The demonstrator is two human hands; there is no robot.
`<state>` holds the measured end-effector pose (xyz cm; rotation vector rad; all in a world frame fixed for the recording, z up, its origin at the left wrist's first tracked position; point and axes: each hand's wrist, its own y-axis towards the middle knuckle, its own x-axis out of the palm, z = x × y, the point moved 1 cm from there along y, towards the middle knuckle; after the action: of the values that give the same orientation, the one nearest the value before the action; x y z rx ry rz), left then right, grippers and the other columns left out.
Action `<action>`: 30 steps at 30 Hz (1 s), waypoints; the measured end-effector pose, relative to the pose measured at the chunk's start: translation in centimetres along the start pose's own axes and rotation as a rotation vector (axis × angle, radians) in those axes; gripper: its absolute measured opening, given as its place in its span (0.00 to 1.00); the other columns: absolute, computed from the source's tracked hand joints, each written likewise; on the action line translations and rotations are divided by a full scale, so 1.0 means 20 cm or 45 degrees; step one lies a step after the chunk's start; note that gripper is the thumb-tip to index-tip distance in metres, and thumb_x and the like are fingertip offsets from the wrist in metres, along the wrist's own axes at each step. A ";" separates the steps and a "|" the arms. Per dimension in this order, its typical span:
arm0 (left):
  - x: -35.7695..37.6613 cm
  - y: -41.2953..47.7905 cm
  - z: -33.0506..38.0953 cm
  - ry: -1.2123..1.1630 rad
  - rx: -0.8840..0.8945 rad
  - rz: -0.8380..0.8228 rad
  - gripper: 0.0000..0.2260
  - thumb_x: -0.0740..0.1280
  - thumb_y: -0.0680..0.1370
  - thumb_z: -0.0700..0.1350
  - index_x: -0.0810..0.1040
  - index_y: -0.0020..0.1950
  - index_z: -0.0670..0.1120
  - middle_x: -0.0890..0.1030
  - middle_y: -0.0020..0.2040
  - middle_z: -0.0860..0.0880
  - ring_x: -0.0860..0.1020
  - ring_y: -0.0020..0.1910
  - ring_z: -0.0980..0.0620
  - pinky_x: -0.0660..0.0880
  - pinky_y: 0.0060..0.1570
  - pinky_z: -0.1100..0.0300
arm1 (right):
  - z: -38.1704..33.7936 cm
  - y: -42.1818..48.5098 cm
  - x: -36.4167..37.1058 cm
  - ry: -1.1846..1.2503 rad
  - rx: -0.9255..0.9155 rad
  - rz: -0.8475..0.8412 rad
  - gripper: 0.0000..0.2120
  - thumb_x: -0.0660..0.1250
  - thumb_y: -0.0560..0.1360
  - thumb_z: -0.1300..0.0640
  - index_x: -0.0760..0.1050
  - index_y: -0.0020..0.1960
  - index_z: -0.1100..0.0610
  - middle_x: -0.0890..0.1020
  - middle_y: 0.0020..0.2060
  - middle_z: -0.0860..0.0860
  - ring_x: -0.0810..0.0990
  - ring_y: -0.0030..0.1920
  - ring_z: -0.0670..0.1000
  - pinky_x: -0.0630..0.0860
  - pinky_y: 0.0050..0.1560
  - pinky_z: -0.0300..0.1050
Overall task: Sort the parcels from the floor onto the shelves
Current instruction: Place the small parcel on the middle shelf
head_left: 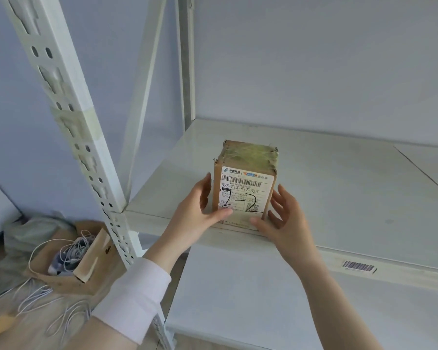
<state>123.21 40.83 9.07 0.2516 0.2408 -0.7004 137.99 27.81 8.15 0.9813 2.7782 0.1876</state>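
Both left hand [200, 210] and right hand [286, 218] flank the parcel [245, 188], fingers [205, 185] straight, unclamped. Brushing it, we risk tipping it off the shelf [339, 185].

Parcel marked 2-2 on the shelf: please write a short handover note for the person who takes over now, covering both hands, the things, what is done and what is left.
Left hand: open, straight fingers along the left side of the parcel, thumb across its front label.
Right hand: open, fingers spread beside the right side, thumb at the lower front edge.
Parcel: upright on the shelf, near the front edge.
Done: this parcel is on a shelf.
Left: let go of it. No other parcels are in view, so the number remaining is unknown.
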 end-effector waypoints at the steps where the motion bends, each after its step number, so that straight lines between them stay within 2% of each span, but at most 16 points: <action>1: 0.00 0.02 0.00 0.031 -0.013 -0.017 0.43 0.75 0.61 0.60 0.63 0.72 0.49 0.72 0.69 0.53 0.70 0.68 0.58 0.68 0.68 0.52 | 0.00 0.02 0.01 -0.042 0.005 -0.008 0.37 0.75 0.66 0.63 0.64 0.71 0.57 0.75 0.64 0.46 0.72 0.65 0.43 0.72 0.64 0.43; 2: 0.00 0.03 0.00 0.038 -0.021 -0.031 0.40 0.75 0.63 0.59 0.64 0.71 0.49 0.73 0.68 0.53 0.71 0.67 0.59 0.69 0.67 0.52 | 0.00 0.03 0.02 -0.072 0.009 0.001 0.34 0.75 0.67 0.63 0.67 0.70 0.57 0.78 0.61 0.47 0.75 0.63 0.43 0.74 0.63 0.43; 4: 0.00 0.08 -0.01 0.026 -0.014 -0.056 0.32 0.75 0.68 0.49 0.67 0.69 0.47 0.76 0.65 0.52 0.74 0.63 0.59 0.72 0.65 0.57 | 0.00 0.06 0.03 -0.092 0.021 0.047 0.31 0.75 0.67 0.64 0.69 0.68 0.58 0.80 0.57 0.48 0.78 0.60 0.43 0.76 0.60 0.42; 6: -0.01 0.13 -0.01 0.044 0.003 -0.067 0.27 0.73 0.71 0.42 0.68 0.68 0.45 0.77 0.63 0.52 0.76 0.60 0.61 0.73 0.59 0.69 | 0.00 0.10 0.05 -0.115 0.036 0.077 0.30 0.75 0.67 0.65 0.70 0.67 0.59 0.81 0.56 0.48 0.78 0.58 0.43 0.76 0.60 0.43; 8: -0.03 0.20 0.00 0.093 0.027 -0.070 0.25 0.72 0.72 0.40 0.68 0.67 0.45 0.77 0.61 0.53 0.75 0.58 0.61 0.71 0.52 0.78 | -0.01 0.16 0.05 -0.137 0.050 0.085 0.28 0.74 0.67 0.66 0.71 0.66 0.60 0.81 0.55 0.48 0.79 0.56 0.42 0.76 0.60 0.44; 10: -0.04 0.27 0.01 0.127 0.034 -0.085 0.25 0.72 0.72 0.40 0.68 0.67 0.45 0.76 0.61 0.53 0.74 0.59 0.60 0.69 0.47 0.81 | -0.02 0.23 0.06 -0.192 0.058 0.092 0.26 0.74 0.67 0.66 0.73 0.64 0.59 0.81 0.53 0.48 0.79 0.54 0.41 0.76 0.58 0.41; 12: -0.05 0.35 0.02 0.160 0.034 -0.092 0.25 0.73 0.72 0.40 0.68 0.66 0.44 0.76 0.61 0.53 0.73 0.61 0.59 0.68 0.46 0.81 | -0.03 0.30 0.07 -0.246 0.059 0.101 0.25 0.74 0.68 0.65 0.74 0.63 0.57 0.82 0.52 0.47 0.79 0.53 0.42 0.76 0.58 0.42; 14: -0.05 0.43 0.03 0.200 0.034 -0.093 0.25 0.73 0.71 0.40 0.69 0.65 0.43 0.76 0.62 0.51 0.73 0.62 0.57 0.67 0.49 0.76 | -0.03 0.37 0.07 -0.265 0.061 0.117 0.23 0.74 0.68 0.64 0.75 0.61 0.56 0.82 0.51 0.46 0.80 0.53 0.43 0.77 0.58 0.44; 18: -0.04 0.55 0.03 0.237 0.012 -0.113 0.24 0.74 0.71 0.41 0.69 0.63 0.42 0.76 0.64 0.47 0.74 0.64 0.52 0.68 0.56 0.65 | -0.03 0.48 0.07 -0.328 0.062 0.117 0.20 0.73 0.68 0.66 0.76 0.59 0.57 0.81 0.45 0.43 0.79 0.47 0.40 0.76 0.51 0.33; 23: -0.03 0.66 0.02 0.217 -0.026 -0.140 0.24 0.74 0.70 0.40 0.69 0.63 0.41 0.76 0.64 0.46 0.75 0.63 0.50 0.69 0.56 0.64 | -0.01 0.57 0.06 -0.375 0.073 0.133 0.20 0.73 0.68 0.65 0.76 0.59 0.56 0.81 0.48 0.47 0.80 0.51 0.48 0.76 0.59 0.48; 30: -0.02 0.68 0.00 0.195 -0.044 -0.153 0.27 0.73 0.71 0.40 0.67 0.66 0.41 0.75 0.66 0.47 0.74 0.65 0.52 0.68 0.59 0.65 | 0.02 0.60 0.06 -0.363 0.114 0.130 0.24 0.73 0.69 0.64 0.74 0.64 0.57 0.81 0.53 0.47 0.79 0.56 0.47 0.74 0.62 0.48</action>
<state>131.91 50.98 11.18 0.2600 0.4163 -0.7959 144.51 37.82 9.71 1.0789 2.4984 -0.0593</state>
